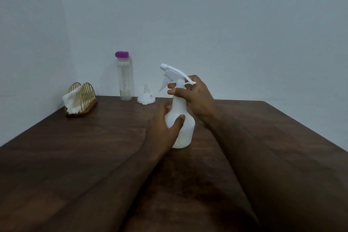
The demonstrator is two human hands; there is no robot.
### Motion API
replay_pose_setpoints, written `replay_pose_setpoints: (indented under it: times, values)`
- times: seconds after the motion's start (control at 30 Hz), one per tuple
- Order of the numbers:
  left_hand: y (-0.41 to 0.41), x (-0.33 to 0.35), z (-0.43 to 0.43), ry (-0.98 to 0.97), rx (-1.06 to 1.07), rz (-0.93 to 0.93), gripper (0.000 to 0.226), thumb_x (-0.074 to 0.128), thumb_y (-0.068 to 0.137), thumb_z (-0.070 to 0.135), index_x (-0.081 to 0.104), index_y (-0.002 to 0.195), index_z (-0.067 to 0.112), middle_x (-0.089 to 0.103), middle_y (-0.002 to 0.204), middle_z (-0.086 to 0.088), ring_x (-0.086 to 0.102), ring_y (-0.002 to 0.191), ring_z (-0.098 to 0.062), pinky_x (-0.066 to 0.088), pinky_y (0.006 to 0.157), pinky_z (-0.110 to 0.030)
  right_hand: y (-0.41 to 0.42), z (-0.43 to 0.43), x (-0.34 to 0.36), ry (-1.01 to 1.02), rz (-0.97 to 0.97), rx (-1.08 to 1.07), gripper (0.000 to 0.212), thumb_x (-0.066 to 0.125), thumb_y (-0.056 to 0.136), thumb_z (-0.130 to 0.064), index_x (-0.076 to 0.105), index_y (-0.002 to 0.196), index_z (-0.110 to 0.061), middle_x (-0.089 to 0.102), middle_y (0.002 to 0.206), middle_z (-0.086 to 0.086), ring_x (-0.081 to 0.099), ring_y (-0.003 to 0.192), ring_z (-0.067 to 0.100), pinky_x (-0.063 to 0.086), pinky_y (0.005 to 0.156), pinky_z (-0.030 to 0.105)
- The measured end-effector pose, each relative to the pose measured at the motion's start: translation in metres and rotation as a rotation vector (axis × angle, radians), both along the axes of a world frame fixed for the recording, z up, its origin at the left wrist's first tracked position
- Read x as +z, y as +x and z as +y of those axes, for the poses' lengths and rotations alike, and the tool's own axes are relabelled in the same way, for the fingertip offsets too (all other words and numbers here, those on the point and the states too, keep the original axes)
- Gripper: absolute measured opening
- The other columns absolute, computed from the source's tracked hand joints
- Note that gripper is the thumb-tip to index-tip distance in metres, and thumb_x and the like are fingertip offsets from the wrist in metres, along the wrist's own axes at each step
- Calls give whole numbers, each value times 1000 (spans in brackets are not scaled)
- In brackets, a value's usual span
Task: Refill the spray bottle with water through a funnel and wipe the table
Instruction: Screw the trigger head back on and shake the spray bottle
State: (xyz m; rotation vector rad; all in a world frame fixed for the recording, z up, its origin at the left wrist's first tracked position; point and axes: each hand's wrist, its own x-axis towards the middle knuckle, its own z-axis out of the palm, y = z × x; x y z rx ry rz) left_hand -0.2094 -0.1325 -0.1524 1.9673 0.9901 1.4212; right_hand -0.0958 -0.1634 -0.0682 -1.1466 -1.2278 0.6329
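Spray bottle [183,120] — left hand [165,124] body, right hand [194,96] neck.

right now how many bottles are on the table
2. The spray bottle stands in the middle of the table, left hand gripping its body, right hand its neck. The purple-capped water bottle stands at the far edge, left of the funnel. No others show.

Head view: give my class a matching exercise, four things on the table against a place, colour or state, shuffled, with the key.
1 spray bottle
2 water bottle
3 funnel
4 cloth

A tucked in the gold wire holder
B purple cap
C upside down, spout up
D gripped by left hand and right hand

Pairs: 1-D, 2-B, 3-C, 4-A
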Motion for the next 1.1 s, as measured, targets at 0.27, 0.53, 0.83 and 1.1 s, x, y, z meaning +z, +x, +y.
replay_pose_setpoints:
  times: [0.27, 0.53, 0.83, 1.1]
  values:
    - [4, 11, -1, 43, 12, -86, 114, 77, 78, 41, -7, 153, 24, 56, 119, 11, 50, 91, 12, 28, 71, 4, -10, 3, -21, 146, -32, -145, 14, 64, 93, -22, 67, 106, -19, 75, 96, 2, 72, 91, 18, 59, 85, 46]
    - [17, 27, 8, 141, 35, -153, 92, 72, 80, 45, 15, 148, 25, 61, 98, 16, 65, 84, -3, 56, 72, -27, -11, -4, -19, 133, -65, -81, 13, 54, 101, -15, 66, 103, -15, 73, 100, 14, 71, 93, 27, 59, 85, 43]
    - [12, 22, 16, 104, -6, -85, 109, 77, 75, 45, 3, 151, 23, 69, 100, 0, 65, 84, -8, 54, 74, -28, -15, -10, -18, 108, -63, -45, 13, 49, 104, -17, 56, 112, -24, 71, 108, -2, 70, 101, 20, 55, 94, 45]
    - [13, 20, 8, 165, 11, -113, 104, 57, 69, 67, 1, 150, 32, 69, 100, 1, 66, 84, -10, 55, 72, -31, -15, -8, -22, 69, -158, -127, 24, 43, 106, -25, 60, 117, -12, 70, 108, 10, 68, 101, 25, 53, 92, 52]
